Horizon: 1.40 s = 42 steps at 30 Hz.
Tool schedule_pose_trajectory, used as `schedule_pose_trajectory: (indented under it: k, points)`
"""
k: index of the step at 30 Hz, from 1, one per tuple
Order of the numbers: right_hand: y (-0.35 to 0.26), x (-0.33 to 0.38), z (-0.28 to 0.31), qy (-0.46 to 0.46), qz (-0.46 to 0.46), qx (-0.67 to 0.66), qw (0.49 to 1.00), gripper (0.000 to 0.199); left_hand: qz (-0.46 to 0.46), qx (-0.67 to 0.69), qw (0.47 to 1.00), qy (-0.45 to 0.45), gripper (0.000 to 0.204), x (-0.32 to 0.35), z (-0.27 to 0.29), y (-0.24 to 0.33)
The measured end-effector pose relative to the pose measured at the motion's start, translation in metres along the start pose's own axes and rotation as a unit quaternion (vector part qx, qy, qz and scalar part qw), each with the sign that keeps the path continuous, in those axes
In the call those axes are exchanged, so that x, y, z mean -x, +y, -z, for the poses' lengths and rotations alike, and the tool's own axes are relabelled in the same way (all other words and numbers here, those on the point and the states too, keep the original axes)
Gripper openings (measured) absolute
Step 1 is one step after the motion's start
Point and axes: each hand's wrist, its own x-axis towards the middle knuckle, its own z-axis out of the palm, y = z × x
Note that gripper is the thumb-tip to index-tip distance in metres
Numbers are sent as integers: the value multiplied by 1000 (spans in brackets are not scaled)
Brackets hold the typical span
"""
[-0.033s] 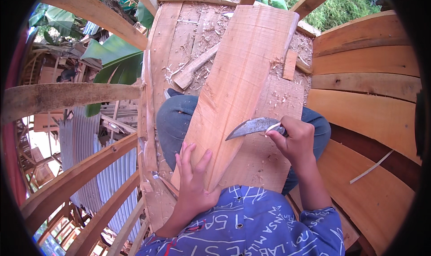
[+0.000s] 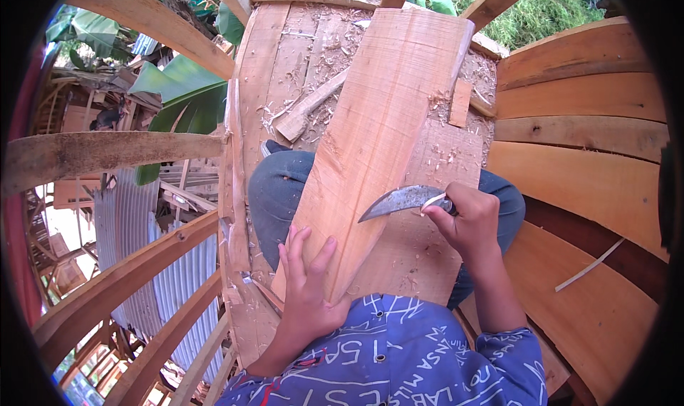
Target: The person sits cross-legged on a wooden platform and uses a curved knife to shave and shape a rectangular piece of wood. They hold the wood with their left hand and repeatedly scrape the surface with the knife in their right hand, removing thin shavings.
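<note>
A long, wide wooden board (image 2: 377,114) slants across my lap, its near end against my blue printed shirt and its far end pointing away. My left hand (image 2: 306,281) rests on the near end of the board, fingers spread on its face. At the right, my right hand (image 2: 470,217) is closed round the handle of a knife with a curved blade (image 2: 402,199). The blade points left, its tip over the board's right edge; whether it touches the wood I cannot tell. A pale curved strip (image 2: 433,201) shows by my right thumb. Most of the handle is hidden.
Under the board lies another wide plank (image 2: 445,157). A loose wooden stick (image 2: 310,107), a small block (image 2: 460,103) and many shavings are on the plank floor. Slatted rails (image 2: 114,157) stand at the left, with corrugated metal sheets below; a plank wall (image 2: 581,135) rises at the right.
</note>
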Motion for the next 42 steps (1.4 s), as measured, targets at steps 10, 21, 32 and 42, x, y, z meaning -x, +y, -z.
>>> schedule_pose_trajectory:
  k: [10,21,32,42]
  points:
    - [13,-14,-7,34,4,27,999,59,7,-2,1000,-4,87,0,0,2]
    - [19,-28,-7,41,-12,54,998,64,5,11,1000,1,88,-1,1,2]
    - [22,-40,-5,53,-13,73,996,65,11,16,1000,3,89,0,0,2]
    - [27,-52,-5,69,-33,82,994,67,5,18,1000,8,90,1,-1,1]
